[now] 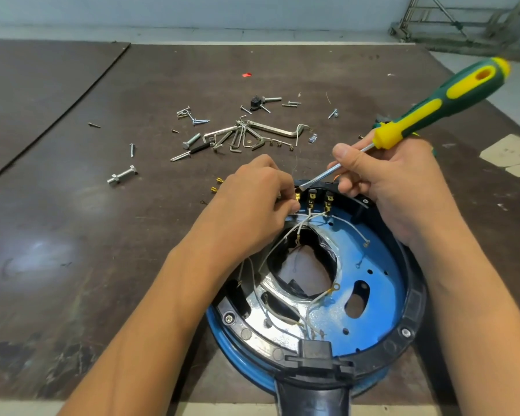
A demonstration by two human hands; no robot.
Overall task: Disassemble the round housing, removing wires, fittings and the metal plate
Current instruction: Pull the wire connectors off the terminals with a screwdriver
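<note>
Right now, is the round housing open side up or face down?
Open side up: blue plate and white wires show inside the rim.

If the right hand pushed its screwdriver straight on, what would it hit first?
Likely the leftmost brass terminal on the housing rim, beside the left hand; depth is unclear.

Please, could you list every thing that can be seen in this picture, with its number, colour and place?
round housing: one, blue with black ring, near table edge
wires: several, white, inside housing
screwdriver: one, green and yellow, above housing's far rim
hex keys: several, silver, table centre
screws and bolts: many, silver, scattered around hex keys
large bolt: one, silver, left of hands
table: one, dark brown, under everything
left hand: pinches one of the wires
right hand: grips screwdriver shaft
</note>
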